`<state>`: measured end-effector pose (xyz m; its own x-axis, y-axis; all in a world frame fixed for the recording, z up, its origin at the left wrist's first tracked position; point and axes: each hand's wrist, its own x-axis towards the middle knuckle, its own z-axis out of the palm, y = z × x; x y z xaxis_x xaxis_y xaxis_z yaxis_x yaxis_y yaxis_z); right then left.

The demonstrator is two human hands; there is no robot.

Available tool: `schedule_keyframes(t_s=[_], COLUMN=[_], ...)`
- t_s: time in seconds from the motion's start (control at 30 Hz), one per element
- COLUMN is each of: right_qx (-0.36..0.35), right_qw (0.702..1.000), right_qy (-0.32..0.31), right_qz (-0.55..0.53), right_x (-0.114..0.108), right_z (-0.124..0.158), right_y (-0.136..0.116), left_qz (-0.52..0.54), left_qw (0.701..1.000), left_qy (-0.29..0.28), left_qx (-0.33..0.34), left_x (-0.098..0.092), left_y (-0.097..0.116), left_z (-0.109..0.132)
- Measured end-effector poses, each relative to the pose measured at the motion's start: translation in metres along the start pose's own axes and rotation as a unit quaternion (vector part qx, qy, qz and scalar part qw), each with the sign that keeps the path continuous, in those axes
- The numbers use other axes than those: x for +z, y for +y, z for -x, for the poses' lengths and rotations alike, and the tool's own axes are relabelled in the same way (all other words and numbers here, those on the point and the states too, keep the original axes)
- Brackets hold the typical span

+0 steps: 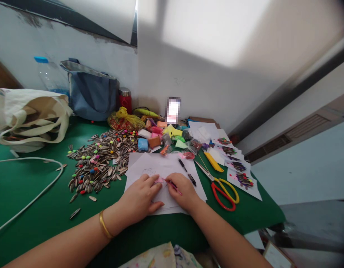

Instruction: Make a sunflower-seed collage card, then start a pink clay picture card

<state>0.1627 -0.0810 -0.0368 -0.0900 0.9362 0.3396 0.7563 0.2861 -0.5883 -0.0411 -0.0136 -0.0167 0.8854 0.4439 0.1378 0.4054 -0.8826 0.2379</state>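
Note:
White paper sheets (pixel 167 167) lie in a loose stack on the green table, with a small line drawing (pixel 148 172) and a pink patch near my fingertips. My left hand (pixel 141 197) rests flat on the top sheet, fingers spread, holding nothing. Just right of it, my right hand (pixel 181 190) is closed round a thin pink pen (pixel 176 188), whose tip is at the paper by the pink patch. A black pen (pixel 183 165) and its cap or a second dark pen lie on the sheets, right of my right hand.
Sunflower seeds with coloured bits (pixel 105 160) spread at left. Bagged coloured clay (pixel 154 141) sits behind the paper. Scissors (pixel 216 180), a yellow cutter (pixel 213 161) and seed-decorated papers (pixel 244 178) are at right. Bags (pixel 93 93), a white cable (pixel 47 186) and a lit phone (pixel 173 109) stand around.

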Motion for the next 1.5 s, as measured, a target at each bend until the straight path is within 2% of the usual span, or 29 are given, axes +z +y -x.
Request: schedule_keyframes(t_s=[0.3, 0.67, 1.2, 1.5], right_qx=[0.001, 0.042, 0.051, 0.048], right_qw=[1.0, 0.999, 0.998, 0.999], right_qy=[0.004, -0.015, -0.033, 0.008], right_qz=[-0.007, -0.009, -0.01, 0.0], right_x=[0.0, 0.002, -0.001, 0.001], right_z=[0.0, -0.009, -0.012, -0.007], right_y=[0.0, 0.002, -0.003, 0.001], left_qz=[0.012, 0.019, 0.03, 0.007], left_qw=[1.0, 1.0, 0.999, 0.999], left_qy=[0.02, 0.016, 0.002, 0.039], left_qx=[-0.013, -0.012, -0.013, -0.014], left_x=[0.002, 0.001, -0.001, 0.008], left_y=[-0.001, -0.001, 0.001, -0.003], left_z=[0.002, 0.0, 0.0, 0.003])
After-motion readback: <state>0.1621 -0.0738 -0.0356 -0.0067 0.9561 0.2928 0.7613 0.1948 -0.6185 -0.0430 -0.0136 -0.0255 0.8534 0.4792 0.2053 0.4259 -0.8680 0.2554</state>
